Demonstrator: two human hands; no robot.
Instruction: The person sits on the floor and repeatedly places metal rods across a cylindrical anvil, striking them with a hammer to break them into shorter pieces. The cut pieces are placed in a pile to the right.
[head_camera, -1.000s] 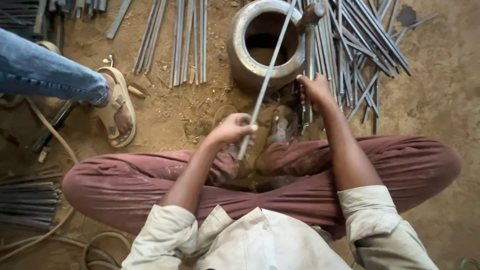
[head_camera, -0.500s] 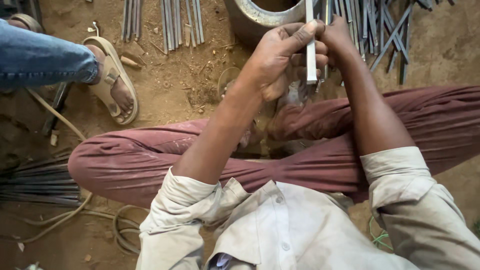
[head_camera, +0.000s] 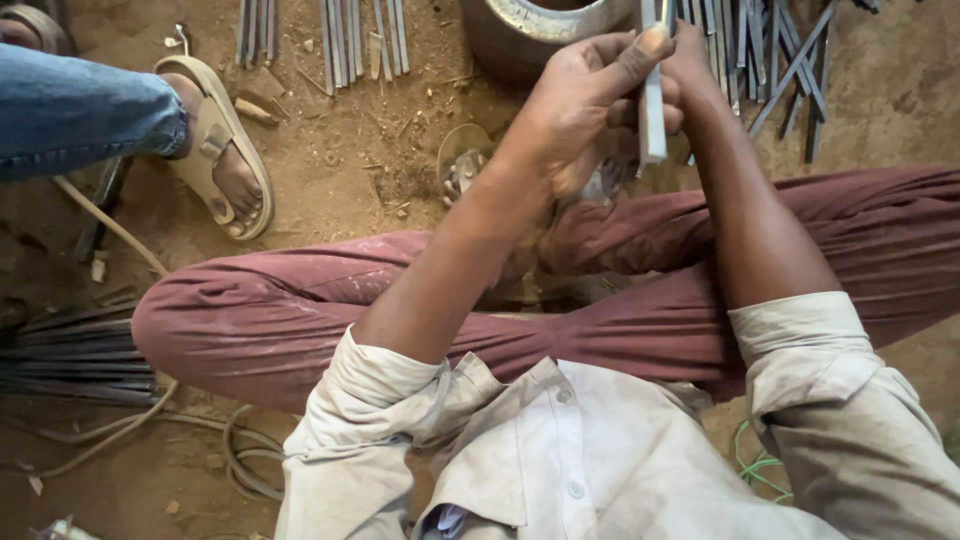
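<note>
Now, line by line:
Left hand (head_camera: 585, 105): grip closed round the flat metal strip (head_camera: 652, 110), thumb pressed against its face near the top.
Right hand (head_camera: 690, 65): behind the strip and mostly hidden by it and the left hand; probably wrapped round it too, though I cannot tell.
Strip: upright between both hands, its upper end cut off by the frame edge.
Beyond the grip: a grey metal cylinder (head_camera: 520, 25), only its lower rim showing.
Right of the grip: loose metal rods (head_camera: 775, 55) on the dirt floor (head_camera: 350, 170).
Far left: another person's sandalled foot (head_camera: 220, 165).
</note>
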